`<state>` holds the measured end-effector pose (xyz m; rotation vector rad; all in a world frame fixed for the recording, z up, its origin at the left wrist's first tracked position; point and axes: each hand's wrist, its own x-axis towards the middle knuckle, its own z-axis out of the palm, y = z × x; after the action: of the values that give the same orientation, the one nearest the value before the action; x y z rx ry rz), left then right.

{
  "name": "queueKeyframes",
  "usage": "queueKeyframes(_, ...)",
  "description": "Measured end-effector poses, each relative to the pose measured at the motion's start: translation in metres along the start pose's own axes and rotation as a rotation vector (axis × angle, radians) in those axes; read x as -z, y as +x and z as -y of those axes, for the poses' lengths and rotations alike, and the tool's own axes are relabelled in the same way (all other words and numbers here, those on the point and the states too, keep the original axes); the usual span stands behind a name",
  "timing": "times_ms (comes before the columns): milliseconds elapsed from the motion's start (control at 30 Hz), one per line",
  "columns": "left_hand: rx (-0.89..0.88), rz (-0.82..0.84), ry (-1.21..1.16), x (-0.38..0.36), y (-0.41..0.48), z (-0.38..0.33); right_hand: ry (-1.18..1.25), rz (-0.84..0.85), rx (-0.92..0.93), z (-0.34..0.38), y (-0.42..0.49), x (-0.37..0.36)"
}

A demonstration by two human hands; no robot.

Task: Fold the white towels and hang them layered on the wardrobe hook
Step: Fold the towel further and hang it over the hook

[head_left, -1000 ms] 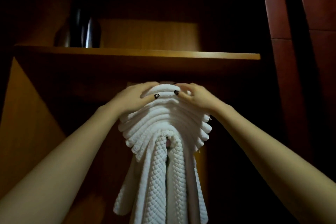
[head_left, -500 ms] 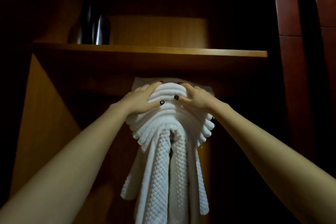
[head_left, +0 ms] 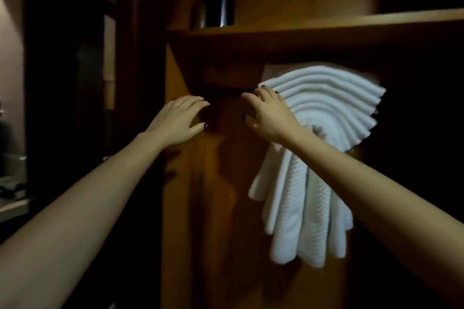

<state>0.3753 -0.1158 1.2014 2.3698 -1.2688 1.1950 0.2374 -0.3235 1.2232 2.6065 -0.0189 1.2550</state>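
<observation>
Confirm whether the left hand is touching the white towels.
No, the left hand hovers open, apart from the white towels hanging further right.

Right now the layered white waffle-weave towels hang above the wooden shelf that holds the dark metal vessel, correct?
No. The head view shows the layered white towels hanging below the wooden shelf, not above it; the dark metal vessel does stand on it.

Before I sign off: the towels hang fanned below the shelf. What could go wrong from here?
The right hand overlaps the left edge of the white towels; drawing it away could drag a layer and spoil the fan. The hook is hidden, so the bundle might slip off.
</observation>
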Motion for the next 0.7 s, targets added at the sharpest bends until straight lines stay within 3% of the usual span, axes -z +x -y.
queueKeyframes(133,0.005,0.06,0.114,0.023,-0.112,0.06,0.14,0.174,0.029,0.107,-0.001,-0.042)
queueKeyframes(333,-0.011,0.205,0.323,0.087,-0.287,0.158,0.473,0.114,0.211,0.308,-0.035,-0.083)
queueKeyframes(500,0.181,0.263,0.365,0.136,-0.427,0.228,0.627,0.26,0.315,0.466,-0.054,-0.113)
queueKeyframes(700,0.469,0.473,0.45,0.166,-0.591,0.282,0.646,0.42,0.512,0.643,-0.087,-0.145)
